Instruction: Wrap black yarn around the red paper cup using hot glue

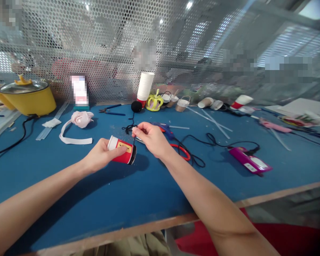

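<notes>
My left hand (104,153) is wrapped round a red and white paper cup (124,156), its thumb lying across the printed label. The cup is tilted on its side, and black yarn covers the rim at its right end. Just above that end, my right hand (148,137) pinches a strand of black yarn (134,140) between thumb and fingertips. Loose black yarn coils (128,128) lie on the table behind the hands, near a black yarn ball (136,106).
A blue glue gun (164,130) lies behind my right hand. Pliers (113,110), a stack of paper cups (145,85), a yellow crown-shaped piece (154,102) and small baskets stand farther back. A yellow pot (29,101) is left, a purple power strip (249,160) right.
</notes>
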A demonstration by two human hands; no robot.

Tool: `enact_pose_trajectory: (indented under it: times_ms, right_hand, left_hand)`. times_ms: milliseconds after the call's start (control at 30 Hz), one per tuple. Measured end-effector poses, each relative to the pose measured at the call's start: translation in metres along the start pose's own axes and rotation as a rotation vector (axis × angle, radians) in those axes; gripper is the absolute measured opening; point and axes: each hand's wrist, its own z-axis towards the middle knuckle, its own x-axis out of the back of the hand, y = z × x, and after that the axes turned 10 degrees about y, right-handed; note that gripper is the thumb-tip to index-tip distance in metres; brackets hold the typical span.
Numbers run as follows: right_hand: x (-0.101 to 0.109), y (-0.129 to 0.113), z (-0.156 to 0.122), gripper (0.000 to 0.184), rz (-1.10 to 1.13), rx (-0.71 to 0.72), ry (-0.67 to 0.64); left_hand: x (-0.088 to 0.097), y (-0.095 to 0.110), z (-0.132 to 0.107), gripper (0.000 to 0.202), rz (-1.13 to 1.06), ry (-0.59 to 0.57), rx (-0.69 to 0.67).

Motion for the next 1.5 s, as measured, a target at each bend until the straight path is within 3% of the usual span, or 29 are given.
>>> enact_pose_trajectory:
  times_ms: [500, 1000, 1200, 1500]
  right_hand:
    - [-0.002, 0.002, -0.001, 0.023, -0.154, 0.004, -0.053]
    - [-0.004, 0.002, -0.003, 0.024, -0.172, -0.042, -0.064]
    - [-0.004, 0.001, -0.003, 0.026, -0.135, -0.052, -0.079]
    - [-0.012, 0.014, 0.003, 0.034, -0.034, -0.159, -0.117]
  left_hand:
    - [-0.001, 0.003, -0.004, 0.022, 0.081, 0.033, -0.121]
    - [-0.001, 0.004, -0.007, 0.025, 0.089, 0.067, -0.208]
    - [0.0, 0.002, -0.006, 0.026, 0.079, 0.088, -0.184]
    - [-0.004, 0.003, -0.002, 0.025, -0.222, 0.121, -0.004]
